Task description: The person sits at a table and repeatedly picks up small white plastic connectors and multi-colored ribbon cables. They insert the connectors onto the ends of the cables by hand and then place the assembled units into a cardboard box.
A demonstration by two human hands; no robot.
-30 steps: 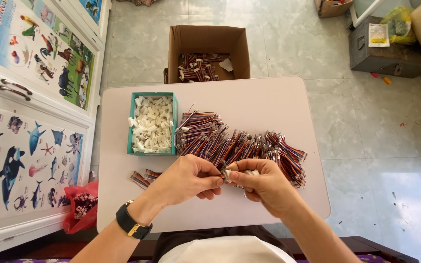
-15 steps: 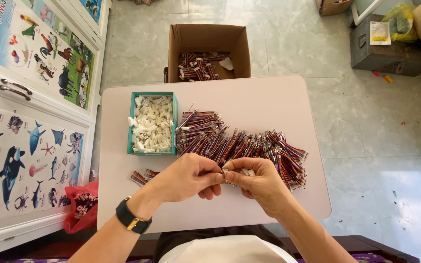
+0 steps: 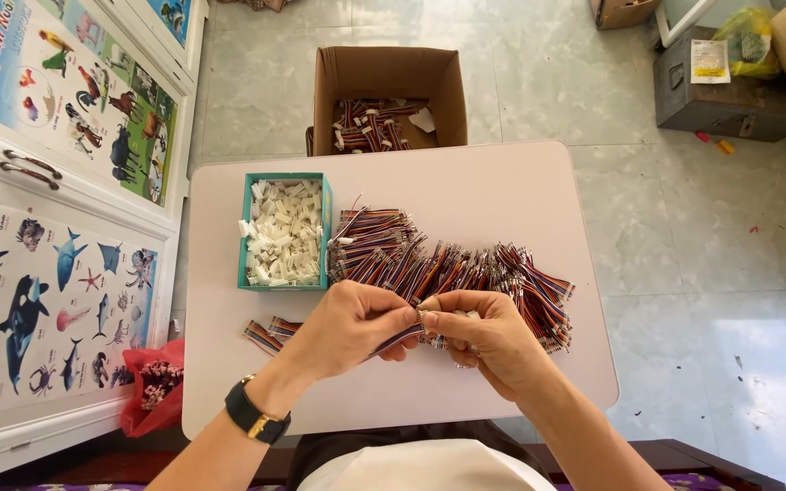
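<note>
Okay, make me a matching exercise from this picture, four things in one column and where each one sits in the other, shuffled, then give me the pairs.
Things:
1. teal tray of white connectors
2. cardboard box
3. red bag
4. black wristwatch

Places:
A. on the floor at the table's far edge
B. on the left wrist
C. on the table, left of the wire pile
D. on the floor by the table's near left corner

Pairs: 1-C, 2-A, 3-D, 4-B
</note>
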